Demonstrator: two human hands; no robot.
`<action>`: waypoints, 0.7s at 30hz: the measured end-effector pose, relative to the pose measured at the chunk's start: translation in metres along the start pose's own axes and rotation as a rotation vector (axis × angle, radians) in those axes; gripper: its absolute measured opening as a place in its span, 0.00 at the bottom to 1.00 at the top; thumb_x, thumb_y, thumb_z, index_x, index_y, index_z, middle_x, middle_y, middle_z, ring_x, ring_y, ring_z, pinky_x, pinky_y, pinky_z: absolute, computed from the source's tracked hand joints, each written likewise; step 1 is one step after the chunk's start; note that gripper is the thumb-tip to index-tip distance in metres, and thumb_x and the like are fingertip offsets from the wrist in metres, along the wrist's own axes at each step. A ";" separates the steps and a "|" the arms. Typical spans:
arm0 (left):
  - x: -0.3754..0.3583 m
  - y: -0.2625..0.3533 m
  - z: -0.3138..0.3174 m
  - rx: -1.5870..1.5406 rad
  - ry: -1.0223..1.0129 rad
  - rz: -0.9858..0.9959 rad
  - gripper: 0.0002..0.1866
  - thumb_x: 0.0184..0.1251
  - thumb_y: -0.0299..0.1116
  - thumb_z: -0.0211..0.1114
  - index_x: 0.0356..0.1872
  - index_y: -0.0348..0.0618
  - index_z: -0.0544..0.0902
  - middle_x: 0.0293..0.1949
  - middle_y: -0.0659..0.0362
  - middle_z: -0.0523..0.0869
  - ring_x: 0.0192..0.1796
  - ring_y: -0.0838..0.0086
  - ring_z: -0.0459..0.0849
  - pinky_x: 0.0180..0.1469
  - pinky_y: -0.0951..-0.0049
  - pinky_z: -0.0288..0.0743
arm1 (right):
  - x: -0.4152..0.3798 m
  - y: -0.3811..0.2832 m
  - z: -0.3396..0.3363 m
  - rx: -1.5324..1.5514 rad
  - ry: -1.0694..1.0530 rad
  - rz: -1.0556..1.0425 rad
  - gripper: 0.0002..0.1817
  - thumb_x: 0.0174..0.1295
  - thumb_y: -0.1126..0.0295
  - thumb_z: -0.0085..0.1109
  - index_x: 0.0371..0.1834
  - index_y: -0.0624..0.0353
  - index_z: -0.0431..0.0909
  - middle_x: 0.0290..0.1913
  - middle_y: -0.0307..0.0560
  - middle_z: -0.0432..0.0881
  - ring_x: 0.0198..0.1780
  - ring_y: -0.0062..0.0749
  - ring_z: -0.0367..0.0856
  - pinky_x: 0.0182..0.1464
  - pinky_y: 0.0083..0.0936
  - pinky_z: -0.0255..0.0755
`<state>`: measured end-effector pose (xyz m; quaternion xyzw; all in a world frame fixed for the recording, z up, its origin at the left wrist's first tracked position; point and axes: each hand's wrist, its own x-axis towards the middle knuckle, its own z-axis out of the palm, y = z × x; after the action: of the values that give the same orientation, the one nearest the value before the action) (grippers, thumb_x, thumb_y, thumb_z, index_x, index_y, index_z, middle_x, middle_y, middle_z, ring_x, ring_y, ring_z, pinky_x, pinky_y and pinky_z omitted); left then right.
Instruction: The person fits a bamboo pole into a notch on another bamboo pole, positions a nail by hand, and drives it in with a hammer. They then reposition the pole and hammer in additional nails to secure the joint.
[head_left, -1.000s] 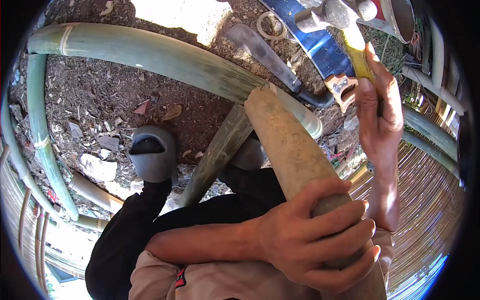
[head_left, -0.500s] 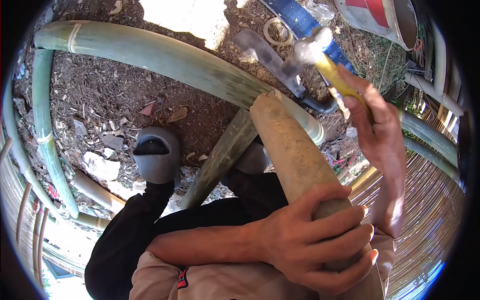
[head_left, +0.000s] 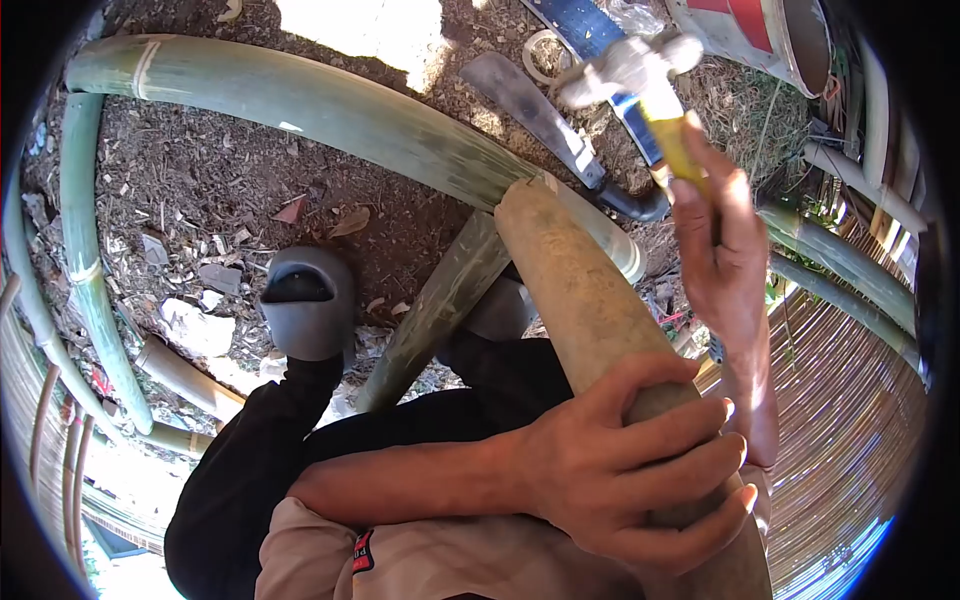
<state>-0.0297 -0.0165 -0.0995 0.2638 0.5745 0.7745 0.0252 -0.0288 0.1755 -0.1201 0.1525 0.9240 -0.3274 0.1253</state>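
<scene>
My left hand (head_left: 640, 465) is wrapped round a thick tan bamboo pole (head_left: 575, 280), which slants from the lower right up to the middle. The pole's far end touches a large green bamboo pole (head_left: 330, 110) lying across the view. On the right, my right hand (head_left: 725, 245) grips the yellow handle of a hammer (head_left: 675, 145). The hammer's metal head is raised above a blue saw blade, slightly blurred. Another green bamboo piece (head_left: 435, 310) runs from that meeting point down between my feet.
A machete (head_left: 530, 110) with a black handle, a blue saw (head_left: 585, 30) and a tape roll (head_left: 543, 55) lie on the ground beyond the poles. A bucket (head_left: 745, 40) is at the upper right. More bamboo (head_left: 85, 210) stands at the left.
The hammer and my right hand have moved slightly left, and the hammer head has turned to lie more crosswise. My left hand keeps its hold on the tan pole.
</scene>
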 end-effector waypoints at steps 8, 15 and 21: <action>0.002 -0.003 -0.001 -0.010 -0.027 0.002 0.17 0.63 0.30 0.74 0.52 0.48 0.80 0.48 0.55 0.85 0.50 0.63 0.88 0.53 0.46 0.84 | -0.008 0.003 -0.001 0.038 0.185 -0.100 0.24 0.79 0.78 0.57 0.77 0.55 0.74 0.66 0.56 0.86 0.60 0.37 0.88 0.60 0.30 0.81; 0.000 -0.003 -0.002 0.005 -0.032 0.006 0.19 0.60 0.30 0.75 0.51 0.48 0.81 0.48 0.55 0.85 0.49 0.63 0.88 0.53 0.47 0.84 | -0.007 -0.010 -0.002 0.054 0.016 0.014 0.22 0.81 0.76 0.56 0.76 0.58 0.76 0.66 0.53 0.86 0.60 0.31 0.85 0.62 0.28 0.77; -0.001 -0.002 -0.002 0.023 -0.042 0.023 0.19 0.60 0.30 0.75 0.52 0.48 0.81 0.48 0.56 0.85 0.49 0.63 0.88 0.53 0.46 0.83 | -0.022 -0.006 0.014 -0.056 -0.116 -0.050 0.25 0.74 0.83 0.61 0.73 0.59 0.78 0.63 0.52 0.88 0.58 0.40 0.90 0.60 0.36 0.84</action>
<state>-0.0303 -0.0176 -0.1018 0.2868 0.5797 0.7623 0.0254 -0.0087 0.1575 -0.1197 0.1066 0.9275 -0.3129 0.1748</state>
